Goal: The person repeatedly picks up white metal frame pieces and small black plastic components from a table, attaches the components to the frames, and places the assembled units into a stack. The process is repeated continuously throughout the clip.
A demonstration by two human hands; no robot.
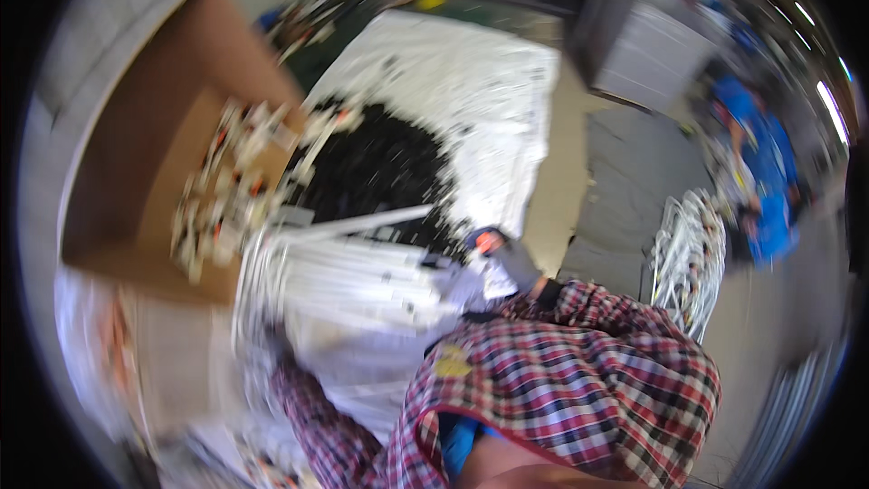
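Observation:
My right hand (pixel 518 264), in a grey glove, is closed round a small orange piece (pixel 490 241). Crumpled white material (pixel 496 282) shows just beneath it. To the left lies a stack of long white strips (pixel 353 273), their right ends close to that hand. My left hand (pixel 274 341) is at the stack's lower left end; motion smears it and its fingers cannot be made out. Beyond the strips spreads a heap of small black pieces (pixel 376 167) on a white sheet (pixel 493 81). One white strip (pixel 380 220) lies slantwise at the heap's near edge.
A large open cardboard box (pixel 163 163) at the left holds white parts with orange bits (pixel 231 186). On the right, a coiled bundle of white cables (pixel 688 258) lies beside a grey mat (pixel 625 195). A person in blue (pixel 765 163) is farther right. A grey box (pixel 652 50) stands behind.

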